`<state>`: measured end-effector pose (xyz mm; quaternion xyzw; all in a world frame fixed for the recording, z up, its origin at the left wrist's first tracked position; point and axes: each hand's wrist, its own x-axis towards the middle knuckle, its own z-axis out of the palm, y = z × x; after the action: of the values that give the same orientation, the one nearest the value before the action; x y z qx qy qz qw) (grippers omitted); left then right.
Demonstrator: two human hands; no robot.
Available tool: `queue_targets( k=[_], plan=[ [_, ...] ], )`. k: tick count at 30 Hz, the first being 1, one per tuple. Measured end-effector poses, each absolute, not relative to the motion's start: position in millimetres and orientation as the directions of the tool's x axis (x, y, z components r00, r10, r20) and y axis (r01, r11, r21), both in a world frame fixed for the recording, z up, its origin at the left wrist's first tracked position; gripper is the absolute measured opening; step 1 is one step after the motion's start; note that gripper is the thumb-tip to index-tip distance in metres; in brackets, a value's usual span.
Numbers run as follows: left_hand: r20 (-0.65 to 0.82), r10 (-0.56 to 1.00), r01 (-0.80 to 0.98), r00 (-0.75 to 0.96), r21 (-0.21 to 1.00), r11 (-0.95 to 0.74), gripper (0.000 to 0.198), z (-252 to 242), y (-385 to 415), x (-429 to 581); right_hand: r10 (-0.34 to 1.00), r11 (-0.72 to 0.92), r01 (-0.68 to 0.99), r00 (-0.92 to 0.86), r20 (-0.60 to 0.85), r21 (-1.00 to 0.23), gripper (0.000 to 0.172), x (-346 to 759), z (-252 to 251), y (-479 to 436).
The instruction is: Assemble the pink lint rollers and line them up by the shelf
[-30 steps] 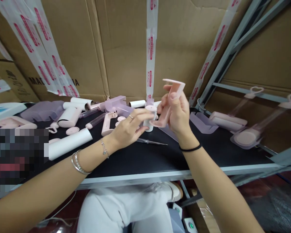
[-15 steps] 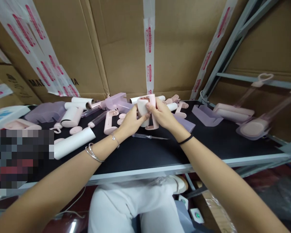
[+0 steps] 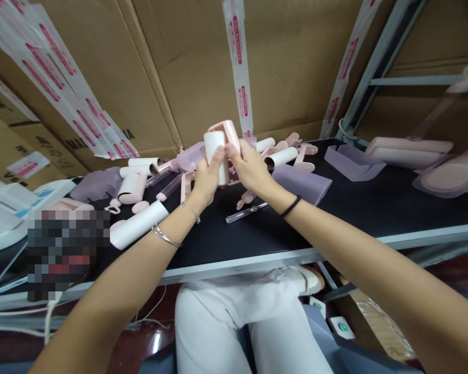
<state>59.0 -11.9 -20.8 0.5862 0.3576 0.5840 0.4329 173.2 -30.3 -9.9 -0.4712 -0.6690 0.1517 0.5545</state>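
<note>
Both hands meet above the black table (image 3: pixel 335 218). My left hand (image 3: pixel 203 179) is closed round a white paper roll (image 3: pixel 214 150), held upright. My right hand (image 3: pixel 249 169) grips a pink plastic handle frame (image 3: pixel 230 130) that curves over the top of the roll. The two parts touch each other. A clear thin screwdriver (image 3: pixel 246 212) lies on the table just below my right wrist.
Several white rolls (image 3: pixel 138 224), pink handles (image 3: pixel 304 156) and lilac covers (image 3: pixel 301 184) lie scattered behind and left of my hands. Packed pink items (image 3: pixel 407 153) sit at the right. Cardboard boxes (image 3: pixel 179 67) wall the back. A blurred patch covers the left table edge.
My left hand picked the white roll off the table and brought it to the pink handle frame in my right hand. Both hands now hold the parts together, higher up.
</note>
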Motion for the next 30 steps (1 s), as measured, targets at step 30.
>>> queue_targets(
  k=[30],
  plan=[
    [0.242,0.931,-0.153,-0.273,0.945,-0.29,0.047,14.8,0.1,-0.7,0.748,0.523,0.65,-0.039,0.663,-0.552,0.039,74.1,-5.4,-9.2]
  ],
)
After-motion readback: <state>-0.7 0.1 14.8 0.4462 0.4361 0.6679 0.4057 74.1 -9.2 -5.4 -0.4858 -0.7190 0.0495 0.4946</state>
